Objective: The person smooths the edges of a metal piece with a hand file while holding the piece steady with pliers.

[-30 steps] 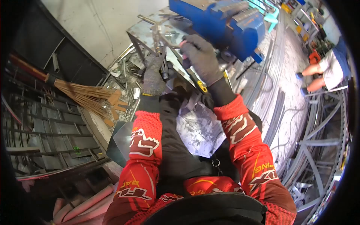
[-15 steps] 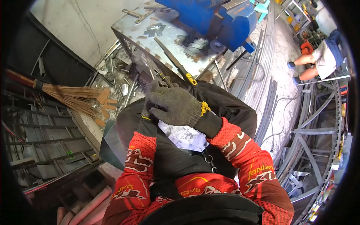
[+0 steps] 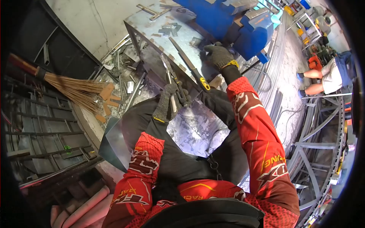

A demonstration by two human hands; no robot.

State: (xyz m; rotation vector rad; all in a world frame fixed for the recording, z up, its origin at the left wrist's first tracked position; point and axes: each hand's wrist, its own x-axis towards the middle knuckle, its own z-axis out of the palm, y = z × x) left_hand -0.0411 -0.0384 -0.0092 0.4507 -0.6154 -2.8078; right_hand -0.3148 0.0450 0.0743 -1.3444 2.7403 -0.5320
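My left hand, in a grey knit glove, is closed around a long metal tool with two arms, like pliers, which points up toward the table. My right hand, gloved the same way, reaches over the metal table with its fingers apart above small metal pieces. The hand partly hides those pieces. Between my hands, a handsaw-like tool with a yellow and black handle lies across the table's edge. Small flat metal plates lie farther back.
A blue machine stands on the table's right. At left lies a stick broom, near metal scraps on the floor. Long metal bars run along the right side. Another person is at the far right.
My hands have come apart. The right one has moved up and right onto the table, while the left has dropped slightly and keeps the plier-like tool, now more visible.
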